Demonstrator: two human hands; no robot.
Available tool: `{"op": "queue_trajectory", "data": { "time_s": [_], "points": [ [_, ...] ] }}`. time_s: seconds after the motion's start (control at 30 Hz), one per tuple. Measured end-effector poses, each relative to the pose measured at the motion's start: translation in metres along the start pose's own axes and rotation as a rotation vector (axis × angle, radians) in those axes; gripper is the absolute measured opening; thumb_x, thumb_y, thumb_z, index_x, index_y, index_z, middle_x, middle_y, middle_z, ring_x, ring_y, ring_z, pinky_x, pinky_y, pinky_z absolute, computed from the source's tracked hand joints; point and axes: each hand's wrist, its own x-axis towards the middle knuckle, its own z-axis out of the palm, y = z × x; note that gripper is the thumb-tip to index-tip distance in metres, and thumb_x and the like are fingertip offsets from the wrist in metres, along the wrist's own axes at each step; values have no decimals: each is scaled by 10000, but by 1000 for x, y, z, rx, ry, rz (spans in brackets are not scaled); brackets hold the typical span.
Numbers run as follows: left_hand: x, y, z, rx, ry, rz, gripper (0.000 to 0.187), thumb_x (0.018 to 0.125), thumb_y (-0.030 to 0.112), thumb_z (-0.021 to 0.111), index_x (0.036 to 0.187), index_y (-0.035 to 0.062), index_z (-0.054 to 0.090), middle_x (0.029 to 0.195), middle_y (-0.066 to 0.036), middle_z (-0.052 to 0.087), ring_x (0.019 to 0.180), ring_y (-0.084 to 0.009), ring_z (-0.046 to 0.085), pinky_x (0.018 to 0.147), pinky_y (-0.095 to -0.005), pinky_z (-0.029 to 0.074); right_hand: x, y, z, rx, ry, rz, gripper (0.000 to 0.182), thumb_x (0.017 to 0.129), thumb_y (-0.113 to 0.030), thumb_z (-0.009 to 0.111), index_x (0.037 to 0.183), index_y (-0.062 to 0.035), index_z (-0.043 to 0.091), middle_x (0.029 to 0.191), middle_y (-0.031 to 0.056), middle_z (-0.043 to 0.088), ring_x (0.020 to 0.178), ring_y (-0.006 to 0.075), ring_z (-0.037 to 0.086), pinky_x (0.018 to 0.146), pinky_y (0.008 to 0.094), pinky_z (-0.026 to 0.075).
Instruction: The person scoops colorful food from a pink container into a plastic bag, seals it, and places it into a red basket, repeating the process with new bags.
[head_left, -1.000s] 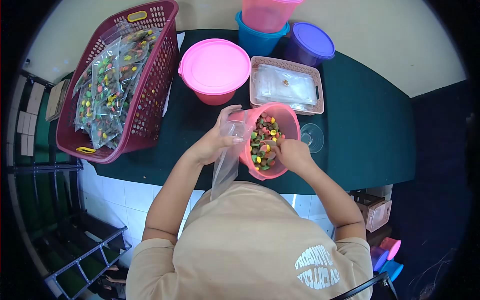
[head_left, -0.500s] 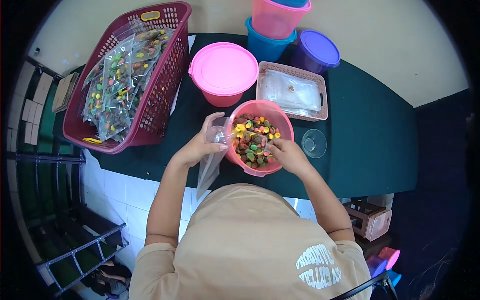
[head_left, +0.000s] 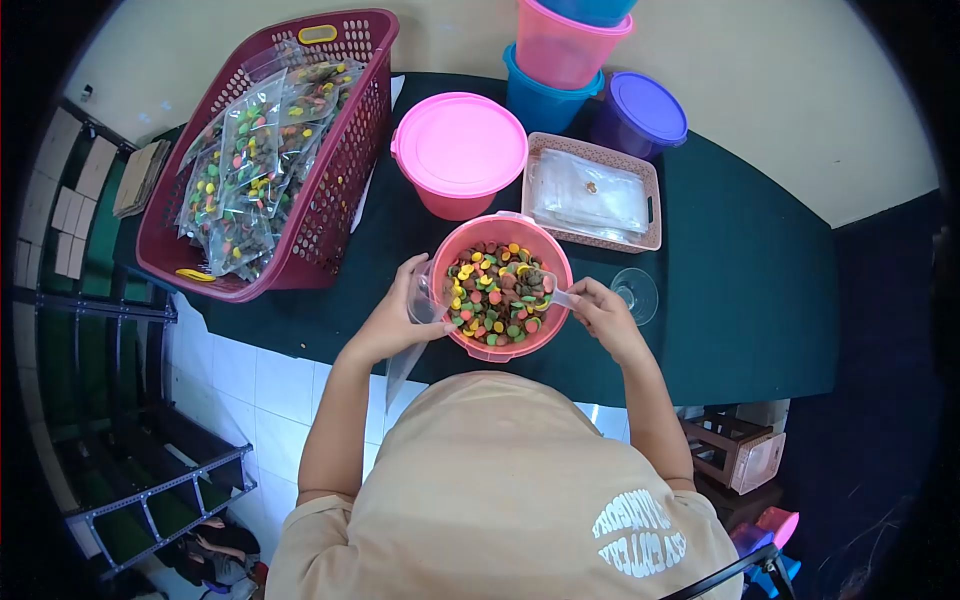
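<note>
A pink bucket (head_left: 555,245) full of small round candies (head_left: 492,300) in brown, yellow, green and pink stands at the table's front edge. My left hand (head_left: 390,322) is at its left rim, fingers and thumb curled round the mouth of a clear plastic bag (head_left: 402,370) that hangs down toward the table edge. On the other side, my right hand (head_left: 608,315) pinches the handle of a translucent scoop (head_left: 566,299). The scoop's head lies over the candies at the bucket's right side, with brown candies at it. Behind my right hand sits a clear glass bowl (head_left: 645,290).
A maroon basket (head_left: 335,190) heaped with filled candy bags (head_left: 250,150) stands at the left. Behind the bucket are a pink lidded tub (head_left: 460,145), a tray (head_left: 655,228) of flat clear bags (head_left: 590,190), a purple tub (head_left: 648,105) and stacked tubs (head_left: 550,95).
My right hand has drawn back to the right with the scoop, from deep in the candies to near the rim. The bucket appears more upright, and my left hand keeps the bag at its left side.
</note>
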Motion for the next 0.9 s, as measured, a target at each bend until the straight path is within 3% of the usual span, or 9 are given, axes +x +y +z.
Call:
{"op": "queue_trajectory", "data": {
  "time_s": [0.07, 0.17, 0.3, 0.37, 0.57, 0.7, 0.9],
  "points": [
    [-2, 5, 8, 387, 242, 138, 1005, 613, 291, 844, 1411, 94, 264, 1332, -179, 420, 1273, -326, 412, 1029, -420, 376, 0, 3, -4, 91, -4, 45, 129, 934, -192, 551, 914, -75, 499, 651, -50, 408, 537, 32, 327, 461, 192, 243],
    [-7, 30, 16, 463, 351, 226, 987, 581, 291, 850, 1386, 101, 311, 1344, -160, 414, 1278, -340, 394, 1046, -427, 360, 2, 18, -8, 226, 4, 53, 159, 939, -218, 561, 913, -94, 465, 636, -52, 385, 520, 28, 300, 446, 193, 221],
    [-4, 39, 21, 510, 314, 367, 1004, 561, 249, 855, 1385, 98, 302, 1359, -142, 398, 1258, -324, 421, 1049, -423, 362, 2, 27, -8, 331, 43, -33, 194, 945, -244, 568, 918, -119, 422, 620, -57, 357, 509, 29, 280, 441, 194, 202],
    [-3, 41, 25, 507, 296, 427, 951, 535, 280, 852, 1334, 99, 369, 1334, -142, 423, 1249, -338, 415, 1065, -460, 325, 1, 24, -7, 333, 70, -54, 197, 946, -246, 569, 919, -121, 419, 615, -59, 351, 507, 28, 276, 442, 193, 199],
    [2, 40, 32, 591, 255, 443, 944, 543, 316, 848, 1345, 134, 384, 1323, -120, 445, 1244, -330, 427, 1066, -558, 281, -8, 8, -11, 411, 105, -145, 179, 953, -232, 560, 901, -106, 444, 603, -58, 364, 496, 29, 284, 441, 200, 203],
    [2, 45, 35, 674, 231, 461, 982, 519, 305, 849, 1348, 99, 367, 1334, -124, 451, 1227, -336, 449, 1068, -511, 295, -17, -10, -7, 406, 106, -186, 177, 956, -225, 551, 877, -88, 473, 601, -48, 399, 502, 31, 317, 442, 209, 221],
    [3, 44, 40, 607, 193, 437, 982, 512, 339, 858, 1344, 121, 384, 1325, -91, 478, 1224, -333, 466, 1088, -573, 248, -19, -25, 3, 262, 64, -141, 184, 938, -211, 582, 852, -83, 481, 591, -51, 415, 492, 18, 320, 432, 202, 213]
  ]
}}
